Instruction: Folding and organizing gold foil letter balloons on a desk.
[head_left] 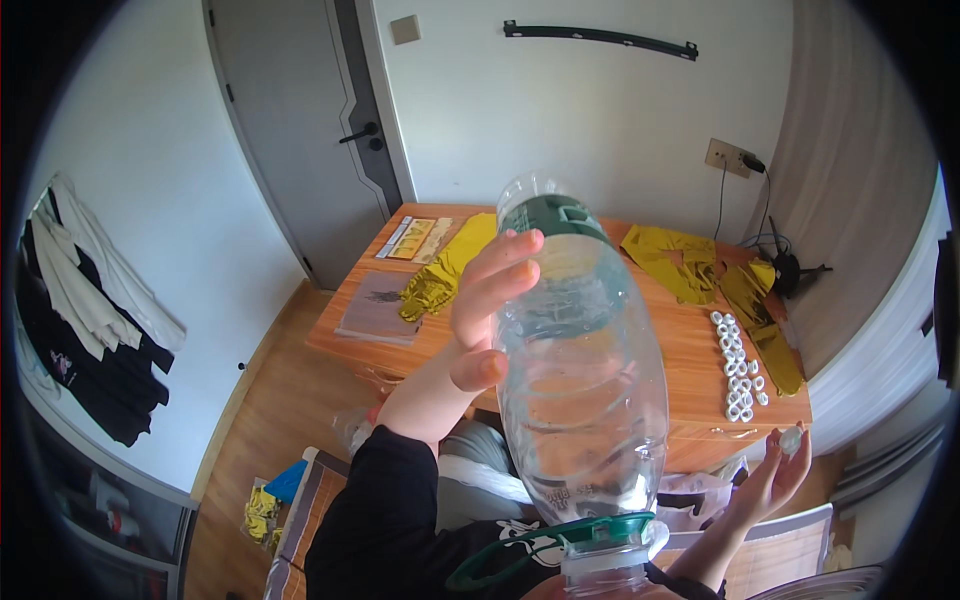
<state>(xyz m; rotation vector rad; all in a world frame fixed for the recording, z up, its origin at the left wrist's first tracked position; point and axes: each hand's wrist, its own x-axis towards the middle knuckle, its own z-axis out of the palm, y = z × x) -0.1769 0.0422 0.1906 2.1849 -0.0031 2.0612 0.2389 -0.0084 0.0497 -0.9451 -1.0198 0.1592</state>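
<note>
A large clear plastic water bottle (585,400) fills the middle of the view, tipped so its base points up and away and its neck comes toward me at the lower edge. My left hand (485,310) grips its left side, fingers and thumb pressed to the plastic; the palm side is partly hidden. Around the neck sits a green carry handle (500,550), its loop hanging to the left. Some water shows inside the bottle. Out to the right, past the table's corner, my right hand (768,485) pinches a small whitish cap (790,439) between its fingertips.
On the wooden table (680,365) lie white rings (735,365) in rows, gold foil sheets (670,262), a greyish sheet (378,305) and a printed packet (412,240). A black device with cables (790,270) stands at the back right. Clothes (85,310) hang on the left wall.
</note>
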